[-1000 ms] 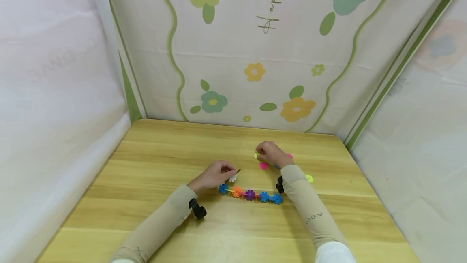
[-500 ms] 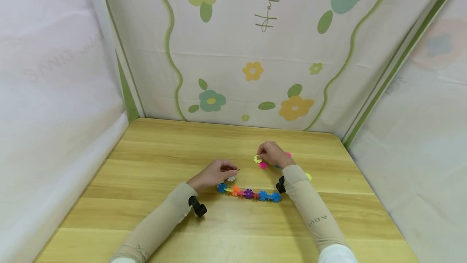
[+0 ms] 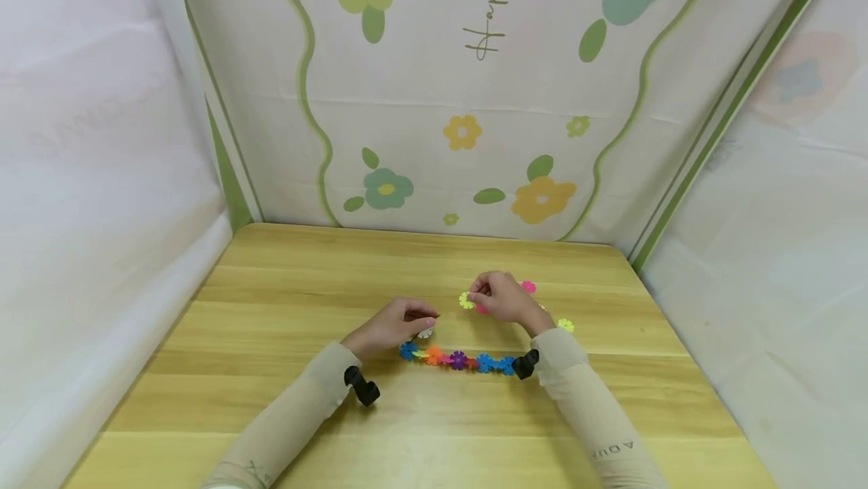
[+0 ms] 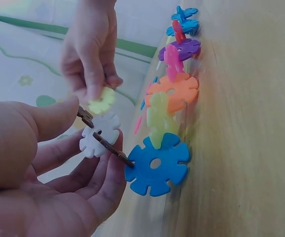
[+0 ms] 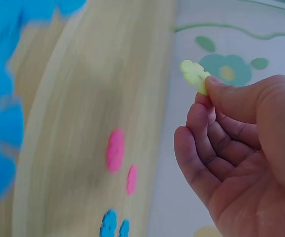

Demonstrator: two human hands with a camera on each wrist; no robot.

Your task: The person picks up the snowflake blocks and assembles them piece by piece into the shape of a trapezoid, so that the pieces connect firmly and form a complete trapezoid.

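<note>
My left hand (image 3: 393,325) pinches a brown notched snowflake disc (image 4: 113,149), seen edge-on, between thumb and fingers. Slotted into that disc is a white snowflake disc (image 4: 102,133), close to my fingers. The brown disc also joins a blue disc (image 4: 157,165), the near end of a chain (image 3: 457,360) running on through pale yellow, orange, pink, purple, red and blue discs. Ahead and to the right, my right hand (image 3: 505,299) holds a loose yellow snowflake disc (image 5: 195,75) by its edge between thumb and index finger. In the left wrist view it appears just beyond the white disc.
Loose discs lie on the wooden table (image 3: 305,270) around my right hand: a pink one (image 3: 528,287), another pink one (image 5: 115,150), a yellow one (image 3: 565,325) and blue ones (image 5: 108,224). Printed fabric walls (image 3: 407,97) enclose the table at the back and both sides.
My right hand has come a little nearer to me with the yellow disc, its wrist camera now overlapping the chain's right end. My left hand keeps its hold almost in place. The head view has shifted slightly.
</note>
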